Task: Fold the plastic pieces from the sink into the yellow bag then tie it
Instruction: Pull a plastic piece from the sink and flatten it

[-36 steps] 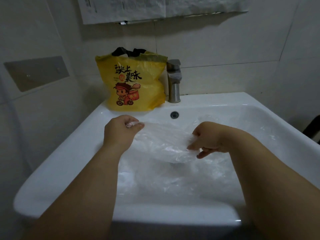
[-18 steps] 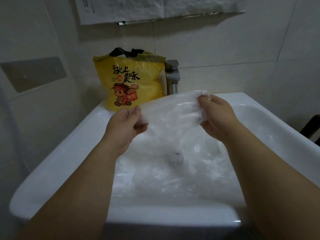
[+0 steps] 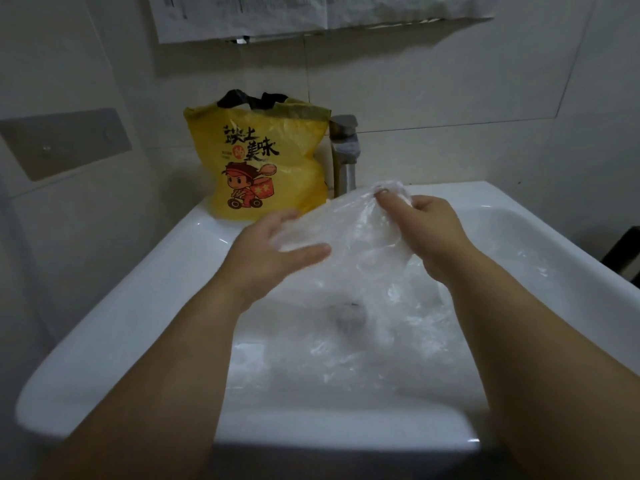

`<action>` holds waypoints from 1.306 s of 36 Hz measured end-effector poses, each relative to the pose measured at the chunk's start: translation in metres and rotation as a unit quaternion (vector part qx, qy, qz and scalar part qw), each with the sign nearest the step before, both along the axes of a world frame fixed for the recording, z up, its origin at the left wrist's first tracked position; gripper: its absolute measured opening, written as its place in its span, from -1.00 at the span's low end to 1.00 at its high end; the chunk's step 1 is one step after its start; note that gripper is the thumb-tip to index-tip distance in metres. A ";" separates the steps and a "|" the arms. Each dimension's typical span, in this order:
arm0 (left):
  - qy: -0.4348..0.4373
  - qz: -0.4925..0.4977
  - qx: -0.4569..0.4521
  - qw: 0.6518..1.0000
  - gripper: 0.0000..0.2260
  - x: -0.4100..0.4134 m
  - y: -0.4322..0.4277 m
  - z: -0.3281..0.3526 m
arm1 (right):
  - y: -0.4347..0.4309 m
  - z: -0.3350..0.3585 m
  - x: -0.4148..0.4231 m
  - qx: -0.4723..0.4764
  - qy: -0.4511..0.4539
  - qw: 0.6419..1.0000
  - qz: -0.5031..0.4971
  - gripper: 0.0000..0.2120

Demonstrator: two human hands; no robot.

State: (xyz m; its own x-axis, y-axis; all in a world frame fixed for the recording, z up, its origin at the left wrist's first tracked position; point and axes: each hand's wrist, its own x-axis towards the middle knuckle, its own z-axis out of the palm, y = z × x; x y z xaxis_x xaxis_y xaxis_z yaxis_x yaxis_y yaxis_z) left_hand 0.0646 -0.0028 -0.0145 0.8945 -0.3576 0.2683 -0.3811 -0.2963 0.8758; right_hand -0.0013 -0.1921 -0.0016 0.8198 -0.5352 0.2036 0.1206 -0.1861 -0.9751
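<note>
A clear plastic piece hangs lifted above the white sink. My right hand pinches its bunched top end near the tap. My left hand lies against its lower left edge, fingers fairly straight, with the thumb under the film. More clear plastic pieces lie crumpled in the basin, partly covering the drain. The yellow bag, printed with a cartoon rider, stands upright on the sink's back left rim with black handles at its top.
A metal tap stands right of the yellow bag, at the back rim. Tiled walls close in on the left and behind. A paper sheet hangs on the wall above. A dark object sits beyond the sink's right edge.
The plastic piece came up out of the basin. My right hand bunched its end and shifted right toward the tap. My left hand loosened from a pinch to a flatter hold.
</note>
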 end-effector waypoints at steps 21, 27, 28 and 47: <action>0.091 -0.021 0.039 0.995 -0.65 -0.001 0.000 0.000 | -0.010 0.005 -0.002 0.209 -0.067 0.975 0.028 -0.60; 0.134 -0.099 -0.006 0.986 -0.48 -0.006 0.001 0.006 | -0.001 0.004 0.000 0.198 -0.053 0.975 0.089 -0.61; 0.141 -0.123 0.014 0.982 -0.54 -0.007 0.000 0.004 | 0.000 0.006 0.000 0.219 -0.060 0.969 0.093 -0.61; 0.233 -0.217 -0.098 0.943 -0.83 -0.011 -0.012 0.000 | 0.054 -0.016 0.014 0.252 0.093 0.914 0.303 -0.71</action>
